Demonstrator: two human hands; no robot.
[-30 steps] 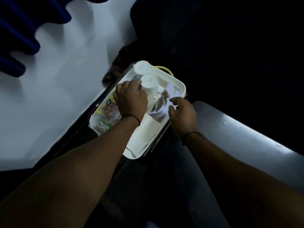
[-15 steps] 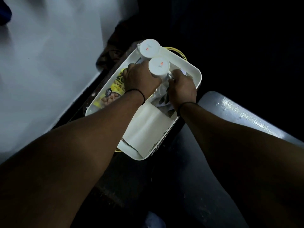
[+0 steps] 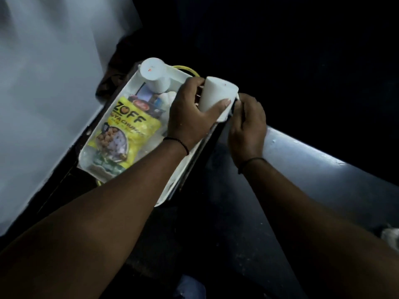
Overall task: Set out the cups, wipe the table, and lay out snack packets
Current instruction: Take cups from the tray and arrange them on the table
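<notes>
A white tray (image 3: pixel 165 196) holds a yellow ZOFF snack packet (image 3: pixel 127 130), a green packet (image 3: pixel 108 165) below it and an upside-down white cup (image 3: pixel 154 74) at its far end. My left hand (image 3: pixel 190 117) grips a second white cup (image 3: pixel 216 93), tilted and raised over the tray's right rim. My right hand (image 3: pixel 248 126) is just right of that cup, fingers curled at its handle side. My left forearm hides the tray's near right part.
The tray sits on a dark stand between a pale wall (image 3: pixel 43 83) on the left and a grey table edge (image 3: pixel 313 165) on the right. A yellow cord (image 3: pixel 183 69) loops behind the tray. The surroundings are very dark.
My left hand has lifted one of the two cups away from the other and moved it right. My right hand has left the tray's inside and come up beside the cup.
</notes>
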